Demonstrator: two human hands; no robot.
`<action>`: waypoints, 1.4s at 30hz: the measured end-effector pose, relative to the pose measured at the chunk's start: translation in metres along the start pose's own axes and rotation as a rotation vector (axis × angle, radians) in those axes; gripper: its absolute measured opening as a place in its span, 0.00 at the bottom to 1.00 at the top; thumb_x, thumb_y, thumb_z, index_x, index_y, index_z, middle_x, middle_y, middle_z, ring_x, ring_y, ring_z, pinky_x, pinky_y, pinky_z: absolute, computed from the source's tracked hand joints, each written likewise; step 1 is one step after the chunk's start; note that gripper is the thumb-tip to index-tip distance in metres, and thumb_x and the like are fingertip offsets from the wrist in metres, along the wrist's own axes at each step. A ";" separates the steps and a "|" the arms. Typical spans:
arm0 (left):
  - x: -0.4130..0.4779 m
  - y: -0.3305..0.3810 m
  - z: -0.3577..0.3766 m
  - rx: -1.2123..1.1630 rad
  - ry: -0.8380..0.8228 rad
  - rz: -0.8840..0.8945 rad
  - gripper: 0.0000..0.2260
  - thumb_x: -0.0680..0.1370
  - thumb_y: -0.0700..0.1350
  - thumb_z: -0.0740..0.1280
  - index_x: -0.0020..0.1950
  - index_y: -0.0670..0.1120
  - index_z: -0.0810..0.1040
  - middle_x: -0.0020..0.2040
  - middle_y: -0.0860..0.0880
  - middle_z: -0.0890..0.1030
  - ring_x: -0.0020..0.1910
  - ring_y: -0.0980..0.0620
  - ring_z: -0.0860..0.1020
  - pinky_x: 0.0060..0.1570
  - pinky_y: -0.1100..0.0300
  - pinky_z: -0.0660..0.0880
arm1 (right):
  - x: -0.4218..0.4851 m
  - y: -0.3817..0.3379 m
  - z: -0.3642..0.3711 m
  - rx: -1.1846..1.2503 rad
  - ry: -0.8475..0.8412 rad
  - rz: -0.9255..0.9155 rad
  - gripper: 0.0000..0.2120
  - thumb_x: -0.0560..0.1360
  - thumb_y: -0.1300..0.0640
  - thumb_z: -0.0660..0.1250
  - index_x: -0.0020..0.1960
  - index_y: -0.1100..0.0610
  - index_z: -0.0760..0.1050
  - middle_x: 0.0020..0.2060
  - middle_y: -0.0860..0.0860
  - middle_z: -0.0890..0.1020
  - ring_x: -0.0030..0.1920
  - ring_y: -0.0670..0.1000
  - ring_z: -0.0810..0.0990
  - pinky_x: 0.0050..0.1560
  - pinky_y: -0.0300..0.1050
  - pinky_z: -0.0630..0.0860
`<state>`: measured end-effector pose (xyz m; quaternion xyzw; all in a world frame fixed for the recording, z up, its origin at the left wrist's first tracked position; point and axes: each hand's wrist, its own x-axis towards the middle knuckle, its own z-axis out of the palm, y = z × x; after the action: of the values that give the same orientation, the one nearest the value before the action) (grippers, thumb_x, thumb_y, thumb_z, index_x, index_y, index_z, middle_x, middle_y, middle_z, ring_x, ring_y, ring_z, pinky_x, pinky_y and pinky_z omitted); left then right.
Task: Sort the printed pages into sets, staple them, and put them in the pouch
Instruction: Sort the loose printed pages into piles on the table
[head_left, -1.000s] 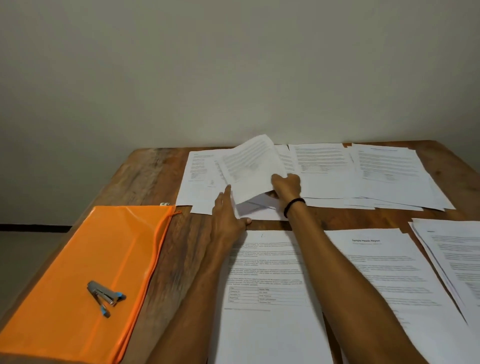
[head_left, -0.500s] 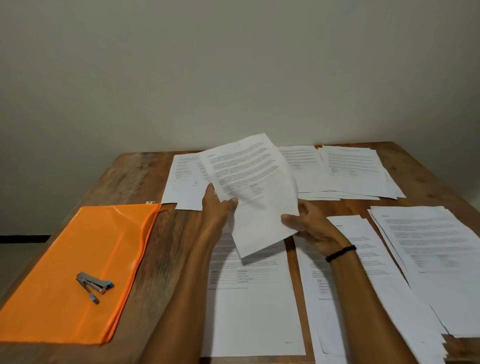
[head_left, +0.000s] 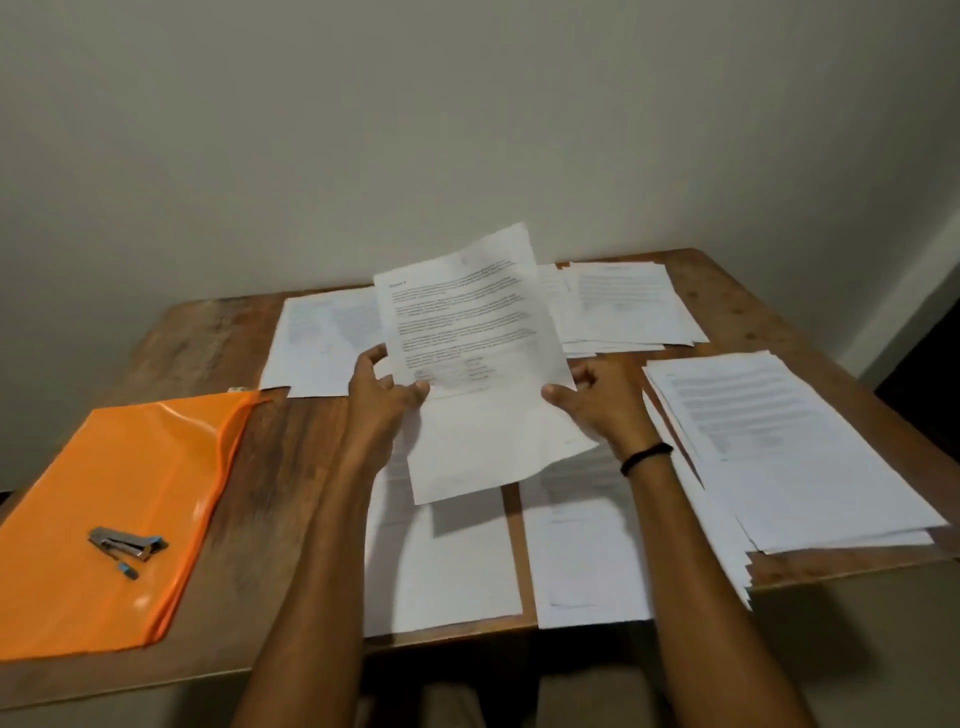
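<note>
I hold a printed page upright above the table's middle. My left hand pinches its left edge, thumb on the front. My right hand, with a black band at the wrist, grips its right edge. The orange pouch lies flat at the left, and a small metal stapler rests on it. Printed pages lie in piles: two stacks near the front edge under my arms, a thick stack at the right, and spread sheets along the back.
The wooden table stands against a plain wall. More sheets lie at the back left. The thick right stack overhangs the table's front edge. Bare wood shows between the pouch and the front stacks.
I have drawn the page from the back pile toward me and raised it. My right hand moved from the far pile to the page's right edge. The view shifted back.
</note>
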<state>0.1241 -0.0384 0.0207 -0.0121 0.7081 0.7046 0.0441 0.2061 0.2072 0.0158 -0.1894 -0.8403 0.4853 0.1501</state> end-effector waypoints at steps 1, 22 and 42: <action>-0.008 -0.001 0.010 0.035 -0.011 0.000 0.29 0.75 0.32 0.73 0.71 0.49 0.67 0.60 0.47 0.82 0.56 0.48 0.81 0.59 0.52 0.79 | -0.005 0.003 -0.006 -0.075 0.037 0.021 0.12 0.69 0.52 0.79 0.40 0.56 0.78 0.37 0.48 0.81 0.38 0.50 0.79 0.41 0.46 0.76; -0.094 -0.066 0.122 0.896 -0.250 0.099 0.36 0.74 0.48 0.75 0.76 0.44 0.59 0.68 0.41 0.72 0.66 0.42 0.71 0.66 0.49 0.71 | -0.056 0.093 -0.049 -0.510 0.130 0.346 0.23 0.73 0.50 0.76 0.63 0.59 0.75 0.59 0.61 0.77 0.59 0.61 0.76 0.60 0.54 0.77; -0.090 -0.074 0.125 0.737 -0.258 0.198 0.31 0.71 0.42 0.77 0.70 0.46 0.68 0.66 0.49 0.76 0.65 0.51 0.73 0.53 0.70 0.65 | -0.036 0.100 -0.048 -0.535 0.098 0.326 0.21 0.77 0.57 0.68 0.70 0.56 0.72 0.61 0.61 0.77 0.61 0.63 0.73 0.63 0.55 0.72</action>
<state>0.2254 0.0825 -0.0465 0.1612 0.8999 0.3999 0.0660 0.2761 0.2727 -0.0507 -0.3774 -0.8885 0.2551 0.0554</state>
